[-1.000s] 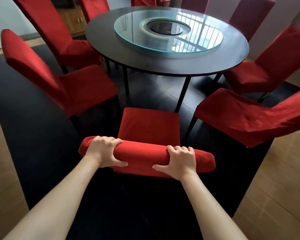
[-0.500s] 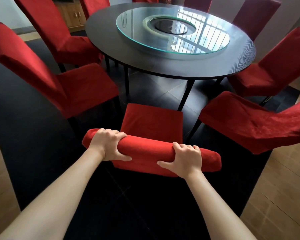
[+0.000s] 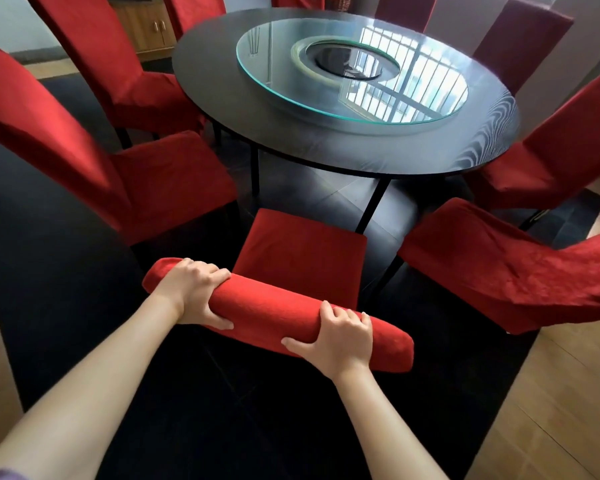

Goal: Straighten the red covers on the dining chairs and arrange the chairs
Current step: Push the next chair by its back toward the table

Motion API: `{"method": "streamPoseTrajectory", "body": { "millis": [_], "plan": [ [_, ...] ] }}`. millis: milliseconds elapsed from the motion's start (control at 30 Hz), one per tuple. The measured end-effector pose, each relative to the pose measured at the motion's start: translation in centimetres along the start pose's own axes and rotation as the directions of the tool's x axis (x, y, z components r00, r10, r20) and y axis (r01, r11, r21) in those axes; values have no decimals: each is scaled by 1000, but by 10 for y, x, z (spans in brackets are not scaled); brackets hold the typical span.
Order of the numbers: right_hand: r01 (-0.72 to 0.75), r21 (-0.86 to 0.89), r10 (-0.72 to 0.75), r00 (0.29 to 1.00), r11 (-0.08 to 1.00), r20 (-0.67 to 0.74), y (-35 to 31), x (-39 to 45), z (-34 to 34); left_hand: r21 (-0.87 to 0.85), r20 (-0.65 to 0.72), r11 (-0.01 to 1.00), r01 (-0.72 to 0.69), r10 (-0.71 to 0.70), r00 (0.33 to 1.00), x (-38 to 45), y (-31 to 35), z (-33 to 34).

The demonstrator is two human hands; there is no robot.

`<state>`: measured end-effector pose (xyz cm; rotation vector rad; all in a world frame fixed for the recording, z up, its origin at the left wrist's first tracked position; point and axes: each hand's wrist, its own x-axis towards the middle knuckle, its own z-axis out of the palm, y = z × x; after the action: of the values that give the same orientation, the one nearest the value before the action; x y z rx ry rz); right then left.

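Both hands, left hand (image 3: 194, 292) and right hand (image 3: 340, 336), grip tight on chair top rail (image 3: 274, 308), chair legs hidden

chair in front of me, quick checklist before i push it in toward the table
1. Both hands grip the top of the chair back: left hand and right hand wrap it: ok.
2. Floor between the chair seat and the round table has nothing on it: ok.
3. Table leg stands just ahead of the seat's right corner: not ok.
4. Gaps to the left neighbour chair and right neighbour chair are open: ok.
5. Seat cover lies smooth: ok.
6. Chair feet on the floor: cannot tell.
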<state>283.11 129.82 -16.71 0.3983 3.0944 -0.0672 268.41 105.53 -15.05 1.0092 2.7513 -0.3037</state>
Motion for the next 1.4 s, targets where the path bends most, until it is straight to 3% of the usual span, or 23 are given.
{"method": "streamPoseTrajectory", "body": {
  "millis": [833, 1400],
  "plan": [
    [-140, 8, 139, 987, 990, 76, -37, 15, -11, 42, -12, 991, -126, 127, 992, 26, -38, -2],
    [-93, 0, 92, 993, 996, -77, -17, 52, -4, 47, -53, 991, -123, 125, 991, 65, -37, -9]
  ]
}}
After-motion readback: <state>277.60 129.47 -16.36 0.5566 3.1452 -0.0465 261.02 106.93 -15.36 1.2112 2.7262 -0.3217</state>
